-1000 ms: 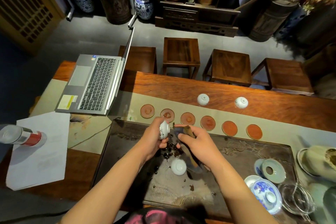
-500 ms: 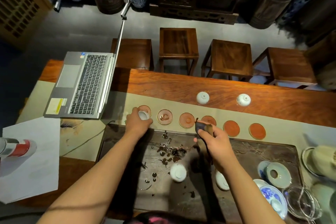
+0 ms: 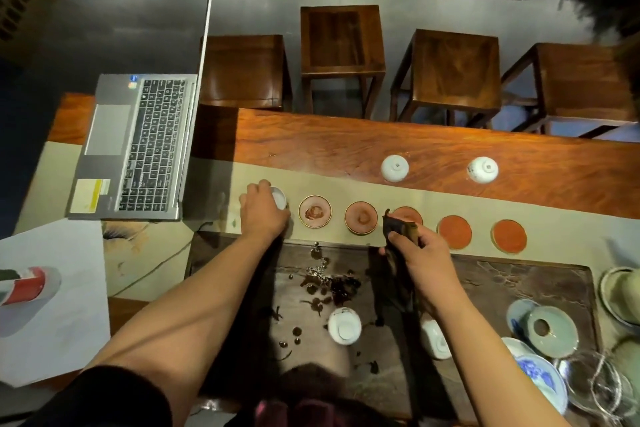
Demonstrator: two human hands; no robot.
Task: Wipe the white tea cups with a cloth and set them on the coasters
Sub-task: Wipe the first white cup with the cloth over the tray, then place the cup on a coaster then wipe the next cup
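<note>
We take this for a traditional tea room: a long reddish wooden table (image 3: 433, 152) carries a dark carved stone tea tray (image 3: 485, 288), round red coasters (image 3: 454, 231), with square dark-wood stools (image 3: 343, 42) opposite.

Five coasters (image 3: 360, 217) run rightward along the runner (image 3: 450, 199). Behind them sit two upturned cups (image 3: 394, 168). The tray (image 3: 519, 281) lies nearer, the laptop (image 3: 138, 146) left.

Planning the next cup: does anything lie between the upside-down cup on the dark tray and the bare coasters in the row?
Nothing tall. Between the cup and the coasters lie only scattered tea leaves on the tray. The right hand, gripping the cloth, hovers before the fourth coaster.
</note>
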